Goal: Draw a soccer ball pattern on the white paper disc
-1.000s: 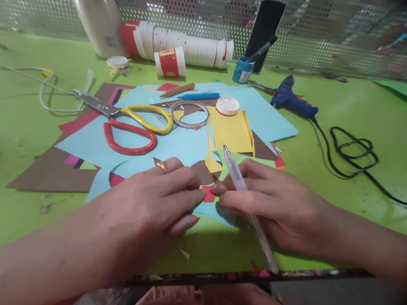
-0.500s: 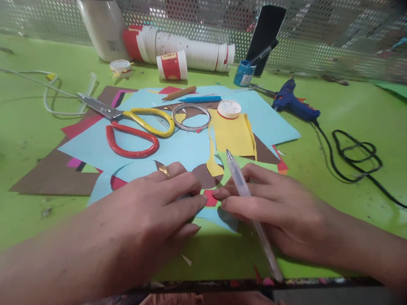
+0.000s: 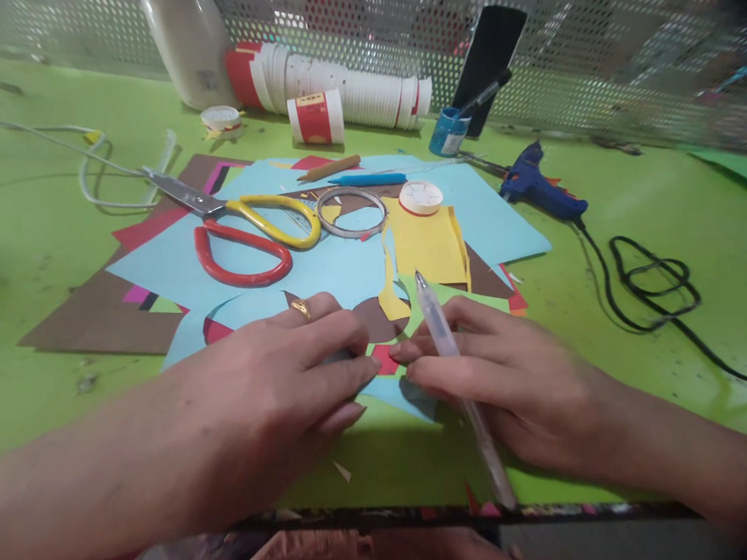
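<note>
A small red paper piece [image 3: 387, 359] lies on light blue and green paper between my hands. My left hand [image 3: 284, 376] rests on the paper, fingers stretched out and the index fingertip at the red piece's left edge; a gold ring is on one finger. My right hand [image 3: 501, 373] carries a clear-barrelled pen [image 3: 441, 326] tucked between its fingers, tip pointing up and away. Its fingertips touch the red piece's right edge. Just beyond are a brown paper circle [image 3: 382, 318] and a yellow paper sheet [image 3: 432, 246]. My palms hide part of the paper.
Scissors [image 3: 277, 274] with red and yellow handles lie open beyond my left hand. Farther back are a tape ring [image 3: 352, 211], a blue marker [image 3: 370, 179], stacked paper cups [image 3: 347, 86] and a phone [image 3: 492, 58]. A corded glue gun [image 3: 539, 187] lies at right.
Both hands and the red piece keep nearly the same places. The whole view has shifted very slightly.
</note>
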The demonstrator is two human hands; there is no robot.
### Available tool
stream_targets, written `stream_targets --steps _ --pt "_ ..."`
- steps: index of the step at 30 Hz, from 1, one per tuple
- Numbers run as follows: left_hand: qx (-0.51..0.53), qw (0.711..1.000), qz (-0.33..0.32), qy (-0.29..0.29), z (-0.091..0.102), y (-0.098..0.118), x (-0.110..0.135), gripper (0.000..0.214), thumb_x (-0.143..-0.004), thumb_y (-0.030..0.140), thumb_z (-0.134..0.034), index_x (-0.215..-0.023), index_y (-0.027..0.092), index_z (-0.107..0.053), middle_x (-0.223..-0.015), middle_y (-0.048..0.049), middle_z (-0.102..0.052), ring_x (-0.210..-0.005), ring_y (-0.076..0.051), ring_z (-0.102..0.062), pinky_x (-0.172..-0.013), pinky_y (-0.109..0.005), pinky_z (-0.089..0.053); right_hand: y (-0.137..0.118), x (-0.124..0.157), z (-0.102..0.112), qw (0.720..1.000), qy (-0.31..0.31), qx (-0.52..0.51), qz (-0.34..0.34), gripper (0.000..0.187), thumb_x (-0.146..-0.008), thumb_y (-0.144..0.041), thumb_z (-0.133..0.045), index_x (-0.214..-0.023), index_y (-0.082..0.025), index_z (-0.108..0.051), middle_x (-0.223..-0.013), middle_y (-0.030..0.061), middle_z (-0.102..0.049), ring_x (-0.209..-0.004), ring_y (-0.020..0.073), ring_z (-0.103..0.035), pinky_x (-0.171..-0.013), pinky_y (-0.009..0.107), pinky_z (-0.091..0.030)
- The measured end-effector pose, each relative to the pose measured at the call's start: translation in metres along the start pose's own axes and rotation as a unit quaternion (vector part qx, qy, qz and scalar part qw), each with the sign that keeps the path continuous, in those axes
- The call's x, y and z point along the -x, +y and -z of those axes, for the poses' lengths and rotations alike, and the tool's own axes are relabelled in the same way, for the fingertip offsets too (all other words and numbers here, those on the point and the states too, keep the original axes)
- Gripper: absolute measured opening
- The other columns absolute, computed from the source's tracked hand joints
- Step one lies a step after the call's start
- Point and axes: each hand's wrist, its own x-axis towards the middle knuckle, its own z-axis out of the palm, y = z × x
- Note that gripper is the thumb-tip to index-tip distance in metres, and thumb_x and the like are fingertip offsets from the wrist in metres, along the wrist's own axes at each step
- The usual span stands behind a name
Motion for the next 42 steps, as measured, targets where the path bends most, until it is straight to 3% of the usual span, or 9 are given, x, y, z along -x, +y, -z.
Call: stream_targets --steps 3,8,12,19,24,31,42 --pt "0.019 1.000 0.009 -0.006 0.001 -0.002 0.001 0.029 -0.098 0.012 -0.045 -0.077 0.016 -0.065 -0.094 -0.0084 -0.066 -0.082 -0.018 -0.058 -0.076 -0.032 -0.048 0.000 -0.001 0.000 1.000 0.004 0.009 0.004 0.024 -0.088 -0.001 -0.056 -0.108 -0.012 -0.064 -0.110 0.0102 -0.073 -0.101 0.0231 -0.056 -0.091 0.041 -0.050" --pt "0.089 0.993 0.073 0.008 0.003 -0.009 0.004 0.029 -0.097 0.014 -0.043 -0.117 0.025 -0.060 -0.101 -0.0008 -0.067 -0.089 -0.015 -0.063 -0.075 -0.024 -0.048 0.000 0.000 -0.001 0.999 -0.004 0.034 0.003 0.024 -0.089 -0.001 -0.054 -0.108 -0.011 -0.065 -0.109 0.0112 -0.073 -0.101 0.0246 -0.055 -0.088 0.040 -0.050" --pt "0.096 0.987 0.125 0.020 0.006 -0.011 0.005 0.027 -0.092 0.011 -0.042 -0.110 0.024 -0.058 -0.093 0.0007 -0.068 -0.080 -0.014 -0.064 -0.064 -0.022 -0.047 0.000 0.000 -0.001 0.999 -0.010 0.041 0.008 0.023 -0.090 -0.002 -0.054 -0.109 -0.010 -0.066 -0.113 0.0108 -0.072 -0.099 0.0246 -0.054 -0.085 0.040 -0.049" --pt "0.092 0.995 0.047 -0.016 0.004 -0.012 0.002 0.041 -0.089 0.003 -0.039 -0.115 0.023 -0.063 -0.104 -0.0048 -0.065 -0.090 -0.017 -0.061 -0.077 -0.027 -0.049 -0.001 -0.001 0.000 0.999 -0.011 0.048 0.008 0.026 -0.092 -0.002 -0.048 -0.109 -0.009 -0.066 -0.109 0.0111 -0.073 -0.102 0.0259 -0.054 -0.086 0.041 -0.049" --pt "0.060 0.997 0.047 -0.031 0.001 -0.010 0.004 0.039 -0.092 0.005 -0.039 -0.114 0.023 -0.066 -0.105 -0.0055 -0.061 -0.089 -0.018 -0.057 -0.076 -0.028 -0.046 0.000 0.001 -0.001 0.999 -0.015 0.040 0.003 0.026 -0.091 -0.003 -0.052 -0.113 -0.010 -0.065 -0.113 0.0096 -0.072 -0.102 0.0255 -0.053 -0.088 0.042 -0.049" --pt "0.040 0.997 0.037 -0.053 0.000 -0.010 0.007 0.055 -0.081 -0.005 -0.039 -0.123 0.024 -0.061 -0.107 -0.0054 -0.057 -0.090 -0.019 -0.054 -0.077 -0.029 -0.044 0.000 0.001 -0.001 0.999 -0.011 0.029 0.007 0.027 -0.089 -0.002 -0.055 -0.113 -0.009 -0.065 -0.112 0.0100 -0.072 -0.101 0.0258 -0.053 -0.088 0.042 -0.049" --pt "0.021 0.998 0.017 -0.049 -0.002 -0.011 0.007 0.048 -0.085 -0.002 -0.040 -0.122 0.021 -0.060 -0.107 -0.0070 -0.057 -0.090 -0.020 -0.053 -0.076 -0.032 -0.046 0.000 0.001 -0.001 0.999 -0.007 0.031 0.006 0.027 -0.090 -0.001 -0.052 -0.113 -0.010 -0.065 -0.112 0.0101 -0.073 -0.102 0.0256 -0.054 -0.089 0.043 -0.050"
